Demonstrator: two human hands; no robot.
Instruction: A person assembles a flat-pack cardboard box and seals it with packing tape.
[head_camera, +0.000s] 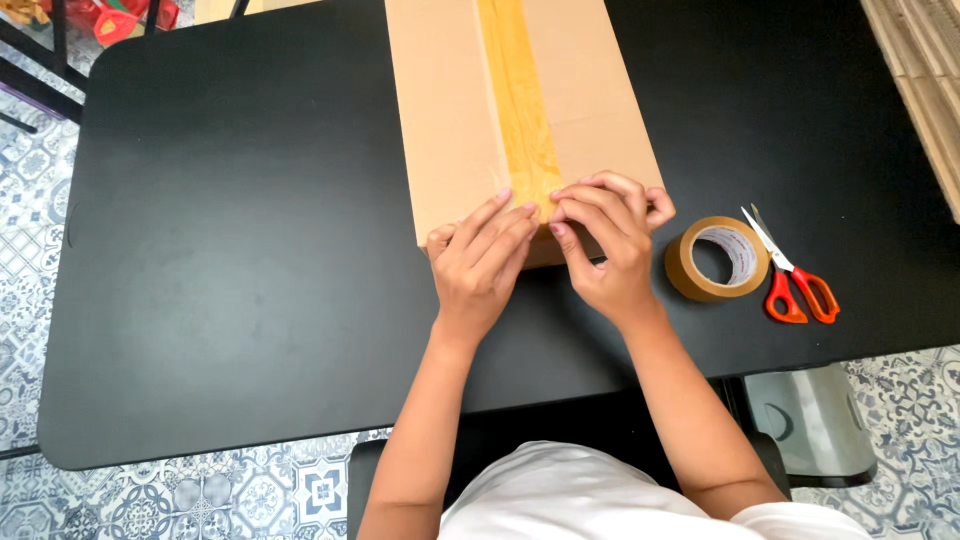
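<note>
Head view: cardboard box (450, 120) lies on black table (220, 260). Left hand (478, 268) — fingers flat, pressed together on the tape strip (520, 100) at the near edge. Right hand (608, 245) pinches the strip end. Tape roll (716, 258) and scissors (795, 275) lie to the right.

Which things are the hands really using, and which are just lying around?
In use: left hand and right hand pressing the tape strip on the cardboard box.
Lying about: tape roll, orange scissors, on the black table.
</note>
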